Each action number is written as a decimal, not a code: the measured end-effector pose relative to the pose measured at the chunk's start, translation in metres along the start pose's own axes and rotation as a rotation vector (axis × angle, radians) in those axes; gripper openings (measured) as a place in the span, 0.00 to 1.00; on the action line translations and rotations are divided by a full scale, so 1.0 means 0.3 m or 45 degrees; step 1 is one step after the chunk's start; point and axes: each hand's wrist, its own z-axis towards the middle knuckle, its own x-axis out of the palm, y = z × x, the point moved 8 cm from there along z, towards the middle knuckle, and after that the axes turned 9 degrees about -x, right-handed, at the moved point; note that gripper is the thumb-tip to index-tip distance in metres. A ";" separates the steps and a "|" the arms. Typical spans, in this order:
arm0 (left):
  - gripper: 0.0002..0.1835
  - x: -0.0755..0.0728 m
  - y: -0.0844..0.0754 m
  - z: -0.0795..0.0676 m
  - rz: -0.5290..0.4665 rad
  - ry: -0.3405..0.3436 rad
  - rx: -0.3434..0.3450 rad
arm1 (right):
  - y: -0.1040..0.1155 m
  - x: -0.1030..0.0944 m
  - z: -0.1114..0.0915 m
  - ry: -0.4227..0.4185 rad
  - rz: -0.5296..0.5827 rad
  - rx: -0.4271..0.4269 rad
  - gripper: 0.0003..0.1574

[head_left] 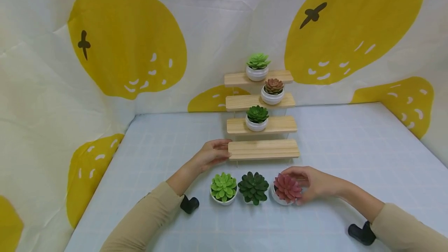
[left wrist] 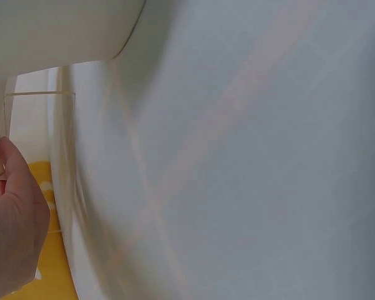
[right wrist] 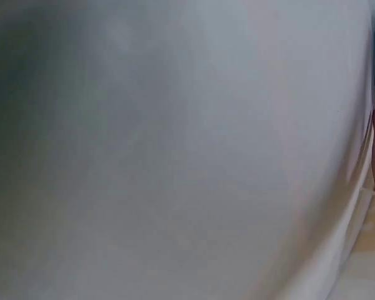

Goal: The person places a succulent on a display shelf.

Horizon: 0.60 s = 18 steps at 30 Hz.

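Note:
My left hand (head_left: pixel 211 154) holds the left end of the lowest board of a stepped wooden display stand (head_left: pixel 263 150). In the left wrist view, thumb and fingertips of that hand (left wrist: pixel 15 215) meet at the board's edge. Over on the right, my right hand (head_left: pixel 314 184) grips a potted red succulent (head_left: pixel 287 188) in a white pot, its fingers round the right side. To its left stand a dark green succulent (head_left: pixel 253 188) and a light green succulent (head_left: pixel 224 187), both in white pots. The right wrist view catches only a sliver of the hand.
The upper boards each bear a white pot: a bright green succulent (head_left: pixel 258 61) on top, a brown succulent (head_left: pixel 274 86) below it, then a green succulent (head_left: pixel 257 114). Behind the pale table cloth (head_left: pixel 168 135) hangs a white curtain (head_left: pixel 224 22) with yellow fruit prints.

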 end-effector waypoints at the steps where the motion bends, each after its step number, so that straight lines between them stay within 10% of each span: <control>1: 0.28 0.001 -0.001 -0.001 0.003 0.001 0.003 | -0.001 0.003 0.003 0.001 0.000 0.014 0.42; 18: 0.29 0.003 -0.005 -0.003 0.008 0.013 0.011 | 0.002 0.029 0.035 0.047 0.056 0.050 0.41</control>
